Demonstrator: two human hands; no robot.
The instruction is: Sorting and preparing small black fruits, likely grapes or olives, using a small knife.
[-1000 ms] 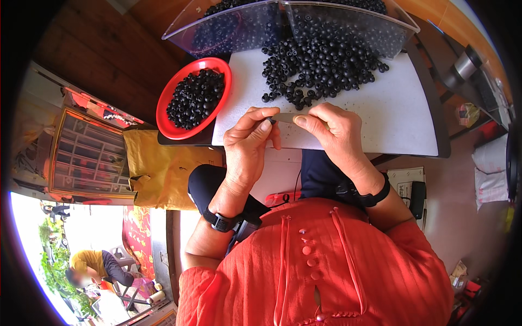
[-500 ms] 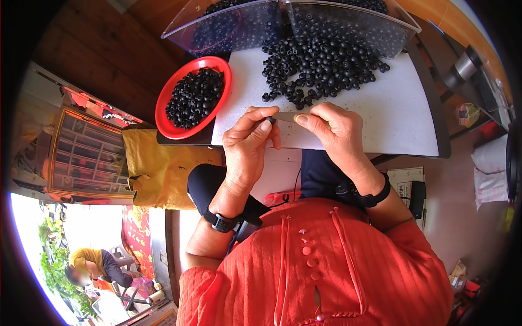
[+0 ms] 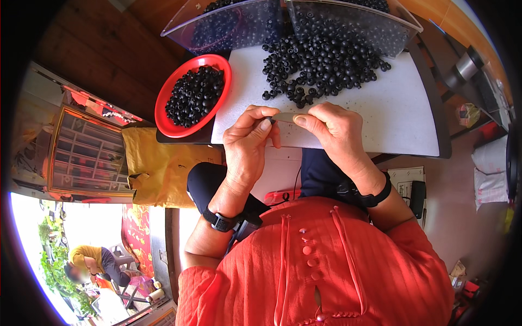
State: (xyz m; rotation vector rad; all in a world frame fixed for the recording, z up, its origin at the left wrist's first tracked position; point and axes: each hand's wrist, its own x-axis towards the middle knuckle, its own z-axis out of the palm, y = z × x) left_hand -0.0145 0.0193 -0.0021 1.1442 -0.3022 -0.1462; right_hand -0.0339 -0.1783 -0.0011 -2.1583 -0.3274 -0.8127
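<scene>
Over the front edge of a white board (image 3: 391,122), my left hand (image 3: 244,144) pinches a small round black part (image 3: 270,120) between thumb and fingertips. My right hand (image 3: 341,133) grips a short grey knife blade (image 3: 285,117) between thumb and bent forefinger; its handle is hidden in the hand. The blade's tip touches the black part or lies right against it. Just beyond my hands, a heap of similar hollow black parts (image 3: 326,65) is spread on the board. To the left, a red oval basin (image 3: 228,81) holds many more.
Two clear plastic bins (image 3: 353,27) of black parts stand at the back, tipped toward the board. A yellow-brown sack (image 3: 163,163) lies left of my legs. At right are a metal cylinder (image 3: 467,65) and white bags (image 3: 489,174). Another person (image 3: 95,261) sits far off, lower left.
My hands hold almost the same pose, with the blade still at the black part. The view has shifted very slightly.
</scene>
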